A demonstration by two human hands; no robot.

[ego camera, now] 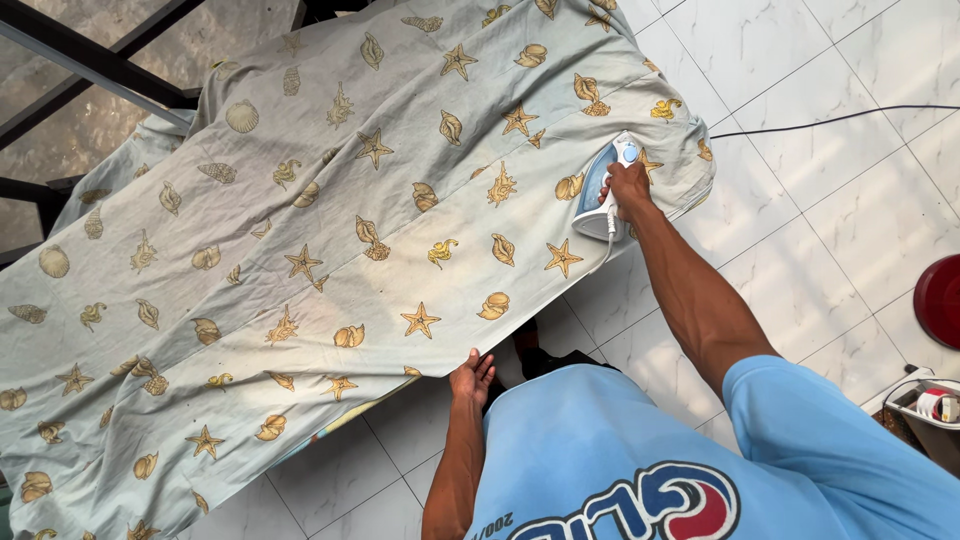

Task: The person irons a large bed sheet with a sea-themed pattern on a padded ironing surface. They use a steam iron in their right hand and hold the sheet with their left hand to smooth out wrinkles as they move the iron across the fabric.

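A pale sheet [300, 230] printed with shells and starfish lies spread over an ironing board, its near edge hanging toward the white tiled floor [820, 230]; the left hand [472, 378] pinches that near edge, fingers closed on the cloth; farther right, the right hand [628, 187] grips the handle of a blue-and-white iron [600, 190] resting on the sheet's far right end; a red stool [940, 300] shows at the right edge.
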